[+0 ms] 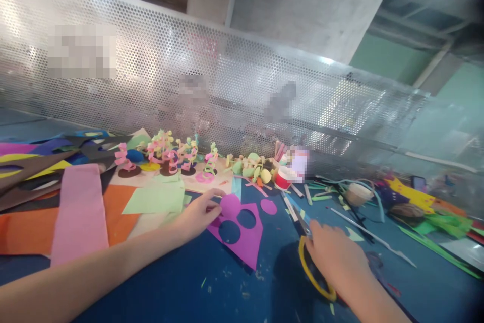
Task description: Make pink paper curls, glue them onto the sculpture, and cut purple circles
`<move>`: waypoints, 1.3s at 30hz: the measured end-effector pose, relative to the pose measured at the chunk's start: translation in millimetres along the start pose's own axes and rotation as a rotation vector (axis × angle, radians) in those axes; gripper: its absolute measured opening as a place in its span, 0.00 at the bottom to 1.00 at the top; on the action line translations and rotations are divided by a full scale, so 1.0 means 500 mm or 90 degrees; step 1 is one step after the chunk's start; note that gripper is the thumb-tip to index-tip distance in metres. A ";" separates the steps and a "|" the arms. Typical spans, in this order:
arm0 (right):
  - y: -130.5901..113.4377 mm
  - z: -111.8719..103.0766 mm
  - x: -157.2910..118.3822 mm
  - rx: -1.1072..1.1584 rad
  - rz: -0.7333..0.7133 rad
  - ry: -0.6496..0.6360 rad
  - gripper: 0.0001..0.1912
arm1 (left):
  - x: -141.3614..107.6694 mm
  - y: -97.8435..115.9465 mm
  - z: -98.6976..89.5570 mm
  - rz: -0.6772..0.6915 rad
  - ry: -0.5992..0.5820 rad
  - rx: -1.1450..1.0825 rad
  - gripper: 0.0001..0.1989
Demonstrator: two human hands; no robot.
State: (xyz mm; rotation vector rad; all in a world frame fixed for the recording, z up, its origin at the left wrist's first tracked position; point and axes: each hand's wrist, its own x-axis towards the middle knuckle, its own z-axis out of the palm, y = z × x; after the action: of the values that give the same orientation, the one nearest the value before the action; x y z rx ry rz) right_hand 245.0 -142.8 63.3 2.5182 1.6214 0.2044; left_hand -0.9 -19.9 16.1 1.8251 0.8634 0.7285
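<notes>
My left hand is closed at the fingertips on a round purple felt piece. Directly beside and partly under it lies a purple felt sheet with round holes cut out. A loose purple disc rests just right of that sheet. Scissors with yellow handles are in my right hand, blades pointing away toward the back of the table; whether the blades touch the table I cannot tell. The fingers of this hand are partly hidden behind its back.
Pink felt, orange felt and pale green sheets lie left. Behind stand several small curled pink-and-green felt plants and a red-and-white cup. Strips, cord and scraps cover the right. A perforated metal screen borders the table.
</notes>
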 end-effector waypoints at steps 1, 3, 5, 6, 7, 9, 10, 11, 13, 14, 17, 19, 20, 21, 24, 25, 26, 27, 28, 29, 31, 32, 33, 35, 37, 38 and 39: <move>-0.014 0.001 -0.004 0.030 -0.039 0.060 0.17 | 0.002 -0.004 0.000 0.009 -0.003 -0.002 0.13; -0.046 0.010 -0.014 0.167 -0.176 0.144 0.20 | 0.004 -0.010 0.001 0.024 -0.008 0.006 0.12; -0.079 0.026 -0.025 0.351 -0.334 0.125 0.21 | 0.004 -0.012 0.002 0.042 -0.014 0.034 0.12; -0.093 0.035 -0.030 0.420 -0.385 0.093 0.21 | 0.004 -0.012 0.002 0.051 -0.018 0.048 0.12; -0.105 0.043 -0.035 0.468 -0.413 0.059 0.22 | 0.003 -0.012 0.003 0.060 -0.024 0.060 0.12; -0.119 0.053 -0.042 0.528 -0.419 0.016 0.22 | 0.000 -0.012 0.005 0.071 -0.035 0.076 0.12; -0.121 0.055 -0.043 0.555 -0.409 0.007 0.22 | -0.001 -0.012 0.006 0.076 -0.040 0.081 0.12; -0.121 0.055 -0.043 0.586 -0.399 0.003 0.21 | -0.003 -0.012 0.007 0.081 -0.045 0.084 0.12; -0.116 0.052 -0.039 0.661 -0.377 -0.010 0.19 | -0.005 -0.013 0.009 0.088 -0.057 0.081 0.12; -0.113 0.050 -0.035 0.703 -0.363 -0.027 0.19 | -0.005 -0.013 0.009 0.092 -0.064 0.075 0.12; -0.099 0.051 -0.018 0.858 -0.277 -0.083 0.18 | -0.006 -0.010 0.010 0.094 -0.094 0.039 0.10; -0.089 0.061 -0.004 0.984 -0.207 -0.083 0.19 | -0.008 -0.005 0.010 0.089 -0.108 0.019 0.09; -0.084 0.068 0.003 1.039 -0.183 -0.075 0.19 | -0.009 -0.002 0.009 0.085 -0.113 0.013 0.09; -0.080 0.075 0.009 1.078 -0.166 -0.069 0.21 | -0.010 0.001 0.009 0.084 -0.114 0.018 0.09; -0.074 0.094 0.020 1.015 -0.120 -0.082 0.25 | -0.016 0.007 0.007 0.124 -0.098 0.117 0.11; -0.075 0.097 0.019 0.948 -0.116 -0.078 0.26 | -0.018 0.007 0.008 0.151 -0.093 0.166 0.11; -0.078 0.100 0.017 0.872 -0.129 -0.063 0.25 | -0.019 0.006 0.008 0.182 -0.090 0.213 0.12; -0.082 0.101 0.013 0.792 -0.162 -0.038 0.25 | -0.020 0.004 0.010 0.215 -0.091 0.252 0.12; -0.087 0.102 0.008 0.714 -0.211 -0.009 0.25 | -0.021 0.002 0.012 0.245 -0.095 0.278 0.13; -0.093 0.103 0.003 0.641 -0.267 0.019 0.26 | -0.021 -0.001 0.014 0.272 -0.097 0.298 0.13; -0.103 0.105 -0.008 0.508 -0.362 0.049 0.28 | -0.023 -0.005 0.018 0.307 -0.097 0.327 0.13; -0.107 0.105 -0.011 0.456 -0.391 0.051 0.28 | -0.024 -0.005 0.019 0.317 -0.096 0.339 0.13; -0.110 0.106 -0.014 0.418 -0.409 0.053 0.27 | -0.026 -0.005 0.020 0.319 -0.093 0.351 0.13; -0.112 0.107 -0.015 0.378 -0.422 0.061 0.24 | -0.032 -0.001 0.022 0.308 -0.071 0.381 0.17; -0.110 0.105 -0.016 0.366 -0.430 0.076 0.22 | -0.037 0.004 0.022 0.277 -0.027 0.418 0.25; -0.109 0.104 -0.017 0.366 -0.440 0.084 0.20 | -0.039 0.006 0.023 0.251 0.000 0.436 0.29; -0.107 0.102 -0.019 0.371 -0.450 0.092 0.19 | -0.040 0.008 0.023 0.221 0.019 0.449 0.32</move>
State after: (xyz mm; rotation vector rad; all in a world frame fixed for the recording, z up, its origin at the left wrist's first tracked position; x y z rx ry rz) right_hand 203.0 -131.6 2.7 2.0749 2.8340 -0.2011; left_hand -2.2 -43.0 13.2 2.6452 0.9004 0.7146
